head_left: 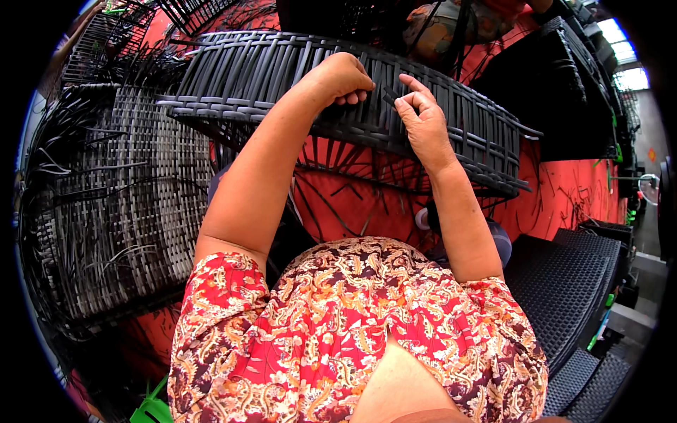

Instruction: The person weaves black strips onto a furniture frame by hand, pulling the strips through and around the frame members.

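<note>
A long dark grey woven wicker frame [254,70] lies crosswise in front of me, its flat strips standing close together between braided edges. Above its middle, my left hand [342,79] is closed, fingers curled in; what they hold, if anything, is hidden. Just to its right, my right hand [427,130] pinches a short black flat strip [390,92] between thumb and fingers, with the index finger raised. A small gap separates the two hands.
At the left stands a large grey-black woven panel [137,190] with loose strip ends. Black strip scraps litter the red floor [564,194]. A big black wicker piece [536,92] is at the far right, dark woven panels [564,282] at the near right. Another person [451,32] sits beyond the frame.
</note>
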Demonstrator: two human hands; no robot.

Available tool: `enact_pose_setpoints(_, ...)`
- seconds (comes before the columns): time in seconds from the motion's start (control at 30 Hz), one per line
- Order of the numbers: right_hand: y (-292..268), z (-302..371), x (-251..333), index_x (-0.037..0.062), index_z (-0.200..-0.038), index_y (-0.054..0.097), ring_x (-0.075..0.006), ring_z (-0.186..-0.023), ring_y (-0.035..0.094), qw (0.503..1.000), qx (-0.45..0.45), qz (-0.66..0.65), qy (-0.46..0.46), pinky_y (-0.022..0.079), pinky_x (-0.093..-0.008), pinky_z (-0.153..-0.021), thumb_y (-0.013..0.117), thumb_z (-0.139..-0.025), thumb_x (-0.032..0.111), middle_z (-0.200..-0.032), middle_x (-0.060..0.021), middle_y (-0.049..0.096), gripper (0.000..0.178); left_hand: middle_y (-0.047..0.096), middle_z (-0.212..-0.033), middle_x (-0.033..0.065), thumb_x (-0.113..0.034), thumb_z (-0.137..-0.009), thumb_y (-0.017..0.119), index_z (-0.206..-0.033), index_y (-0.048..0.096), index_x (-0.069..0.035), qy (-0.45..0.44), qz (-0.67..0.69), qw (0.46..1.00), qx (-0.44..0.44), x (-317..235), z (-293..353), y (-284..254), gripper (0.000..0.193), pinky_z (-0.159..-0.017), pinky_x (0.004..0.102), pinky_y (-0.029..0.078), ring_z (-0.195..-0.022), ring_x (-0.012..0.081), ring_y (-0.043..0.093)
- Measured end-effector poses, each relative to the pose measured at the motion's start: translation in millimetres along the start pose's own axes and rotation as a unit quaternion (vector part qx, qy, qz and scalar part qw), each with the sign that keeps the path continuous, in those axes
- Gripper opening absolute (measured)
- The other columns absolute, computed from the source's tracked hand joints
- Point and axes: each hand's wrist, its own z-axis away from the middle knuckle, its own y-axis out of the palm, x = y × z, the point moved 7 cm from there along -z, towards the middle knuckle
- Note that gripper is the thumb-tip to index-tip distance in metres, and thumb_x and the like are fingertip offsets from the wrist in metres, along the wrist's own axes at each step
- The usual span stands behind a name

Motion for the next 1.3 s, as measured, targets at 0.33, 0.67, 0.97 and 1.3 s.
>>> enact_pose_setpoints(0.33,2,1,3,0.0027,-0.077,0.058,-0.0261,-0.114,0.044,1.0,-0.013,0.011,-0.016,0.032,-0.0354,-0.097,0.059,-0.082,0.013,-0.124,-0.0128,0.05,0.011,0.057,-0.049,0.0056,-0.02,-0.066,0.068,-0.056,0.061,-0.003,0.033,-0.08,0.991,-0.1,-9,-26,-2,0.021,-0.043,0.0268,0.043,-0.042,0.0138,0.053)
enact_pose_setpoints(0.67,2,3,2,0.0027,-0.076,0.057,-0.0285,-0.117,0.042,0.998,-0.034,0.051,-0.015,0.031,-0.037,-0.098,0.059,-0.081,0.012,-0.125,-0.0139,0.048,0.011,0.05,-0.055,-0.0001,-0.012,-0.084,0.055,-0.076,0.052,-0.004,-0.103,0.32,0.93,0.146,16,1,21,0.011,-0.026,0.0139,0.023,-0.032,0.001,0.032)
enact_pose_setpoints(0.97,4,3,3,0.0026,-0.076,0.057,-0.031,-0.12,0.037,0.985,-0.027,0.173,-0.012,0.03,-0.0396,-0.099,0.056,-0.08,0.014,-0.128,-0.0141,0.045,0.012,0.052,-0.063,0.0028,-0.005,-0.085,0.052,-0.103,0.047,0.0,-0.082,0.425,0.886,0.169,21,17,26,0.019,-0.029,0.0114,0.028,-0.037,0.0001,0.037)
enact_pose_setpoints(1.3,1,-3,-9,0.0029,-0.075,0.059,-0.0308,-0.126,0.031,0.99,0.03,0.13,0.038,0.026,-0.0392,-0.102,0.056,-0.08,0.017,-0.134,-0.0139,0.039,0.015,0.053,-0.063,0.0019,-0.006,-0.085,0.051,-0.105,0.053,0.004,-0.051,0.413,0.894,0.168,22,12,28,0.023,-0.031,0.0111,0.028,-0.038,-0.0004,0.037)
